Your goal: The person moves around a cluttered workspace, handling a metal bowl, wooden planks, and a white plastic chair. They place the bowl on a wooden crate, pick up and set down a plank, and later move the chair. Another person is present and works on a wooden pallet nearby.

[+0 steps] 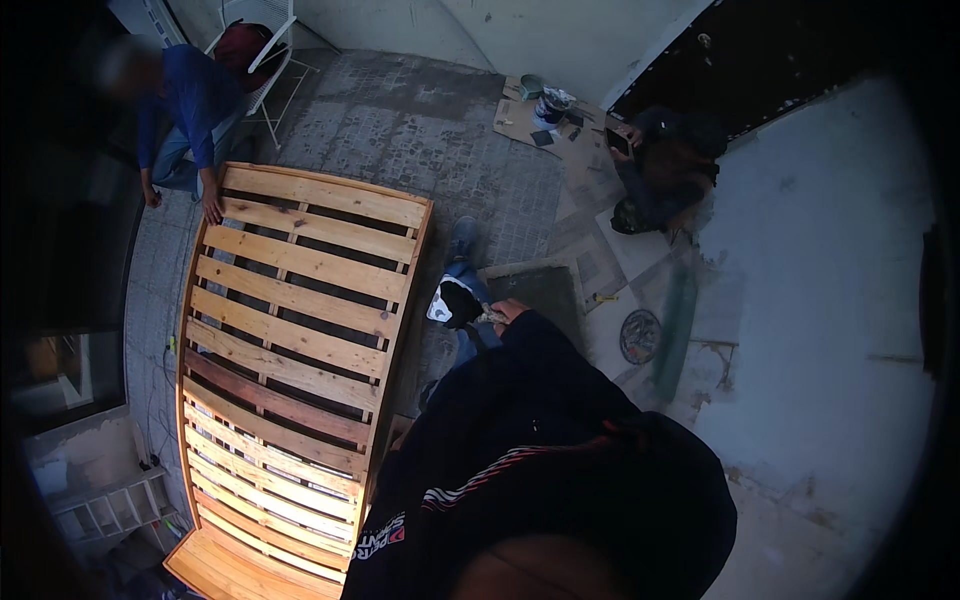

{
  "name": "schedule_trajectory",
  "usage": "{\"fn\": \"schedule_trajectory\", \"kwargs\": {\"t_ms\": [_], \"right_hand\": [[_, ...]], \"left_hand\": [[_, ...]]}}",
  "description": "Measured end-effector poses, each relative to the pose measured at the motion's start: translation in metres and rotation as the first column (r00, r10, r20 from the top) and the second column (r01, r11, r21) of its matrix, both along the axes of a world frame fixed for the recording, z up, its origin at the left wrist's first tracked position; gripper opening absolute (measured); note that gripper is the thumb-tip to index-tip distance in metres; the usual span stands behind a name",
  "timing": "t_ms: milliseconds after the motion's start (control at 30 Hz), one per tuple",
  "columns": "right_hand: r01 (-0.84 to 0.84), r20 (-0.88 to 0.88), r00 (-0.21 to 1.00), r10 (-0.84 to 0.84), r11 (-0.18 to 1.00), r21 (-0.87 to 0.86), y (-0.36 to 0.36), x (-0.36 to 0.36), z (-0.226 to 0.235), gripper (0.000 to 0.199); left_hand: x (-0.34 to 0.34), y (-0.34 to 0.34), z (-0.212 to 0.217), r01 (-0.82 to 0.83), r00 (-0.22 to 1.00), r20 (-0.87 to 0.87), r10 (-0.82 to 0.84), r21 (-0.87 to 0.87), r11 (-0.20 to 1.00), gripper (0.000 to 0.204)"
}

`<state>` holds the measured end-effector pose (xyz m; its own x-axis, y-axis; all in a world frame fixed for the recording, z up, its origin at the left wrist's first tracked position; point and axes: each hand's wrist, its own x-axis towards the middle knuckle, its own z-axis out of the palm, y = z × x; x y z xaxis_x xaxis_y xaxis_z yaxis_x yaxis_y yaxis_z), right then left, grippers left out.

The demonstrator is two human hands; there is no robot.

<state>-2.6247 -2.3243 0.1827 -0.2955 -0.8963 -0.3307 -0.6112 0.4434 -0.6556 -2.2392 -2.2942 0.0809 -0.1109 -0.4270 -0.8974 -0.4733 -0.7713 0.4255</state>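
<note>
My right hand [510, 314], in a dark sleeve, is closed around something pale and narrow that I cannot make out. Against its far end is a dark object with a white, splotchy edge [440, 302], in front of my blue-jeaned leg. Just left of it stands a slatted wooden bed frame [300, 285], its boards running crosswise, with light falling on the nearer slats. No left hand of mine can be made out; my dark top covers the lower middle. At the frame's far left corner a person in blue [200, 95] rests a hand on the wood.
A second person [665, 170] crouches at the far right by flattened cardboard [520, 125] bearing a paint bucket [552, 105]. Also on the right are a round patterned disc [640, 336] and a long green roll [676, 335]. A white metal chair [275, 60] stands at the back left.
</note>
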Motion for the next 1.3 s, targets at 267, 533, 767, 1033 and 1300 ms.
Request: {"fn": "schedule_trajectory", "kwargs": {"t_ms": [267, 533, 767, 1033, 1300], "right_hand": [[-0.128, 0.05, 0.991, 0.127, 0.992, -0.001, -0.164, -0.156, -0.045, 0.04], [-0.154, -0.086, 0.985, 0.151, 0.988, -0.025, -0.351, -0.321, 0.022, 0.04], [-0.106, -0.126, 0.989, 0.073, 0.956, -0.272, -0.448, -0.38, 0.059, 0.037], [-0.215, -0.027, 0.977, 0.213, 0.971, -0.109, -0.584, -0.4, 0.047, 0.038], [-0.474, -0.042, 0.88, 0.473, 0.88, -0.018, -0.786, -0.399, 0.028, 0.04]], "left_hand": [[-0.14, -0.144, -0.034, -0.143, 0.989, 0.068, 0.131, 0.218, 0.965, 0.064], [-0.327, -0.322, -0.013, -0.402, 0.887, 0.03, 0.461, 0.54, 0.739, 0.074], [-0.405, -0.509, 0.066, -0.487, 0.867, -0.226, 0.444, -0.2, 0.85, 0.018], [-0.406, -0.511, 0.05, -0.132, 0.799, 0.543, 0.257, -0.258, 0.957, 0.032], [-0.378, -0.597, -0.046, -0.453, 0.866, 0.361, 0.346, 0.274, 0.848, 0.044]]}}
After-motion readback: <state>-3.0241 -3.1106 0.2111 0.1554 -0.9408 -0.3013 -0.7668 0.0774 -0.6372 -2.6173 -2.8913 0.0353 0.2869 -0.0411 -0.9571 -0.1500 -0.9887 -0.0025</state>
